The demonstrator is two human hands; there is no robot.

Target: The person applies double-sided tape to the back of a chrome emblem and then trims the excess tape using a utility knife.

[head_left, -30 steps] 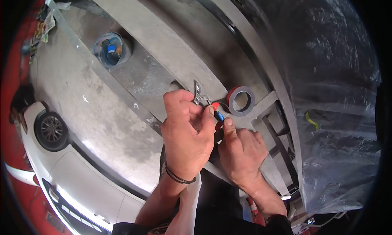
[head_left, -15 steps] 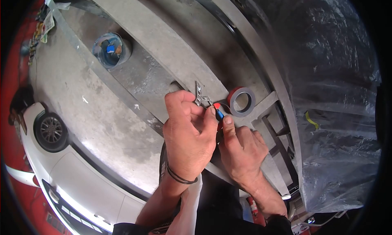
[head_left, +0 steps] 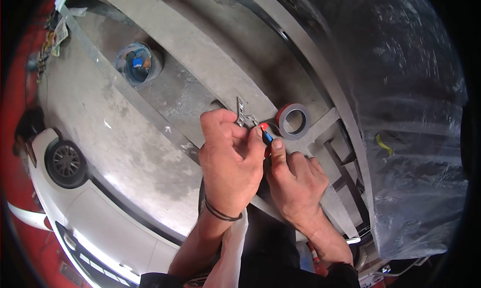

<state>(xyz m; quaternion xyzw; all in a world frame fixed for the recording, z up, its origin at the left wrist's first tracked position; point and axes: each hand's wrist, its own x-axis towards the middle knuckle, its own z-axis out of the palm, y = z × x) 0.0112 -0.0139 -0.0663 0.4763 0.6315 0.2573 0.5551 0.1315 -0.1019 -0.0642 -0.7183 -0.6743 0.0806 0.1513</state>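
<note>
Pinched in the fingers of my left hand [head_left: 230, 163] is a small chrome badge [head_left: 242, 113] with angular, letter-like shapes; part of it is hidden behind my thumb. Close beside it, my right hand [head_left: 299, 180] is closed around a slim blue tool [head_left: 268, 136], thumb pressed along it. The tool's working end is too small to make out. A bit of red [head_left: 263, 126] shows at its tip, by my left thumb. Just beyond my right hand sits a roll of grey double-sided tape [head_left: 293, 121] with red backing.
A metal frame beam [head_left: 200, 42] runs diagonally under the work. On the floor stands a bucket [head_left: 138, 63] with a blue item inside. At left is a white car [head_left: 107, 220]; plastic sheeting [head_left: 411, 112] covers the right side. A person [head_left: 27, 122] is at far left.
Both hands stay together around the badge and the blue tool, with only slight shifts. The view has moved a little.
</note>
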